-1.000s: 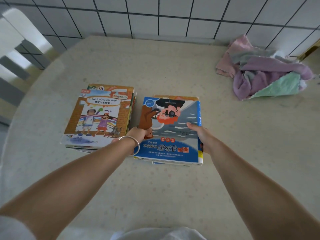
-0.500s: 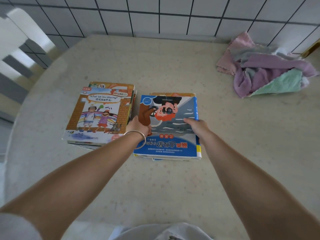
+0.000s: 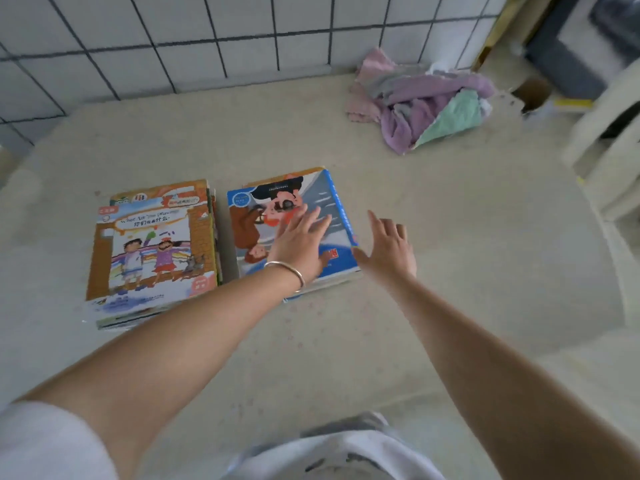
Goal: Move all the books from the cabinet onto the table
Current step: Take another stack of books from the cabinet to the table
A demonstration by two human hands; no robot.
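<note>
Two stacks of picture books lie side by side on the pale speckled table (image 3: 450,258). The left stack (image 3: 152,251) has an orange cover with two drawn children on top. The right stack (image 3: 277,216) has a blue cover with an upside-down cartoon face on top. My left hand (image 3: 299,242), a silver bangle on its wrist, hovers flat over the blue cover with its fingers spread. My right hand (image 3: 389,249) is open just off that stack's right edge and holds nothing.
A crumpled heap of pink, purple and green cloths (image 3: 426,102) lies at the table's back right. A white tiled wall (image 3: 207,36) runs behind the table. A pale chair (image 3: 609,147) and dark furniture stand at the far right.
Both hands have let go of the blue book stack and spread open. My view has swung to the right, bringing the chair and dark furniture into sight.
</note>
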